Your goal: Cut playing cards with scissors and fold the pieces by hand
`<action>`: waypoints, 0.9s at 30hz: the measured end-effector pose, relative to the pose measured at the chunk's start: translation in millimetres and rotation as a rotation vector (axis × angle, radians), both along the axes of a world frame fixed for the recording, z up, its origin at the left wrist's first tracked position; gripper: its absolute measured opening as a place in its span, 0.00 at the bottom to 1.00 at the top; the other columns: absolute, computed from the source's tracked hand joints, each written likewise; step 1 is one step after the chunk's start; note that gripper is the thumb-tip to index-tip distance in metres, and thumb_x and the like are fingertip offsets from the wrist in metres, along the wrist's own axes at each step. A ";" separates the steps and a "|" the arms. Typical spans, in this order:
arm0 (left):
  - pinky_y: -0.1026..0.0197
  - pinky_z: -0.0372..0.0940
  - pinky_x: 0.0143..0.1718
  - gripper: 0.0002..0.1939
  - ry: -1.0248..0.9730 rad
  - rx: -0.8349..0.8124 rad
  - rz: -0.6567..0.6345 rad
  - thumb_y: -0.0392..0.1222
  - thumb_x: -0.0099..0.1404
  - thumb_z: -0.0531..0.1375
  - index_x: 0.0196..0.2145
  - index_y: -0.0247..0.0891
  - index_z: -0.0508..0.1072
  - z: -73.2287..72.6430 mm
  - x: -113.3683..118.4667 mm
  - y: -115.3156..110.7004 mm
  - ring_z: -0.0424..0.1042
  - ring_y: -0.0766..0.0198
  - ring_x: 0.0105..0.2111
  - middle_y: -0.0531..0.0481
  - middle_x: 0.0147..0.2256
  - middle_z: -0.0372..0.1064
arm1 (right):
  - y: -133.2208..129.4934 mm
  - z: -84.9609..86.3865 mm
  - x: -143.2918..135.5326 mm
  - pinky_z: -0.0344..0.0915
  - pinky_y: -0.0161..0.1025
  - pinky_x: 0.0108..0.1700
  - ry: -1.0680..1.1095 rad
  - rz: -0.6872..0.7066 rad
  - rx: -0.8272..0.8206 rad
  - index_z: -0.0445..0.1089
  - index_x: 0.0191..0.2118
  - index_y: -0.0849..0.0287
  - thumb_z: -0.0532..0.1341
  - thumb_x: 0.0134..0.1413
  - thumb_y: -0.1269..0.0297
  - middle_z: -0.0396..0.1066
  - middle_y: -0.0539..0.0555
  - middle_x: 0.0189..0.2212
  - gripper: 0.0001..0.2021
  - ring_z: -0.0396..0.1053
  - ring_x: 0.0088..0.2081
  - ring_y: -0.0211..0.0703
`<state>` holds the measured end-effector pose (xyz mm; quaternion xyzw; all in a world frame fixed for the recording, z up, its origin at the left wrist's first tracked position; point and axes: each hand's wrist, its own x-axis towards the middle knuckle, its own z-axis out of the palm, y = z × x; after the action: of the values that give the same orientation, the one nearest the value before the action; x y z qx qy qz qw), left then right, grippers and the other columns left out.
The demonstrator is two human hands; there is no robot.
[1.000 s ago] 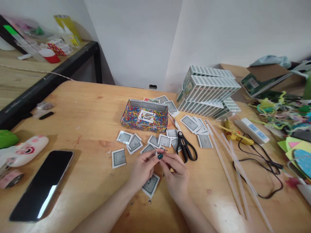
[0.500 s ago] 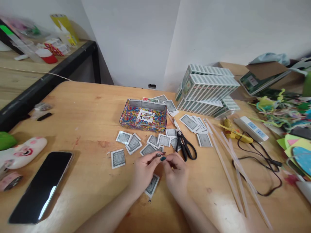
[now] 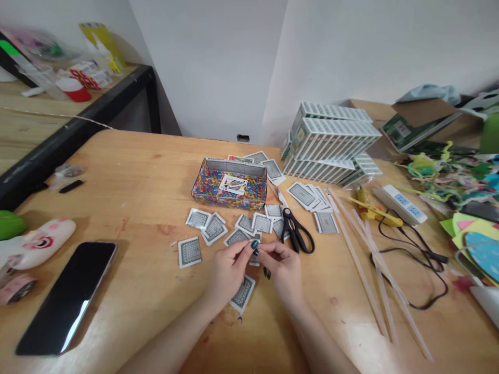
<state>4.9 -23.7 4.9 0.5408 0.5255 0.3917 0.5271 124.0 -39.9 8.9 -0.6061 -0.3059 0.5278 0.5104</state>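
My left hand [image 3: 230,267] and my right hand [image 3: 283,265] meet above the near middle of the table, fingertips pinched together. A small playing card [image 3: 254,259] shows between them, patterned grey back outward; the fingers cover most of it. Below the hands a cut card [image 3: 242,294] lies face down on the wood. Several more card pieces [image 3: 214,228] are scattered beyond. Black-handled scissors [image 3: 298,232] lie just past my right hand, blades partly apart. Farther back stands an open box [image 3: 230,201] with a colourful pattern, a face card [image 3: 233,184] inside it.
Stacked packs of cards [image 3: 335,137] stand at the back right, with fanned cards [image 3: 306,196] before them. Glue sticks [image 3: 360,275], a yellow glue gun [image 3: 376,212] and a power strip [image 3: 401,203] lie right. A phone [image 3: 68,298] lies left.
My fingers have shifted their grip, and more of the card now shows between the hands. Fingers of my right hand have uncurled downward a little. The view has shifted slightly.
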 end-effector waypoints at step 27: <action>0.68 0.59 0.27 0.11 -0.549 -0.331 -0.343 0.47 0.53 0.63 0.28 0.35 0.76 12.8 -15.4 19.4 0.60 0.69 0.28 0.50 0.32 0.56 | 2.3 10.0 2.4 0.52 0.27 0.18 0.762 0.143 -0.250 0.71 0.21 0.63 0.70 0.31 0.70 0.66 0.46 0.15 0.08 0.58 0.16 0.29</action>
<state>-10.5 -4.3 17.7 0.4032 0.3222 0.3377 0.7871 126.3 -37.6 18.9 -0.4017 -0.0698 0.7818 0.4717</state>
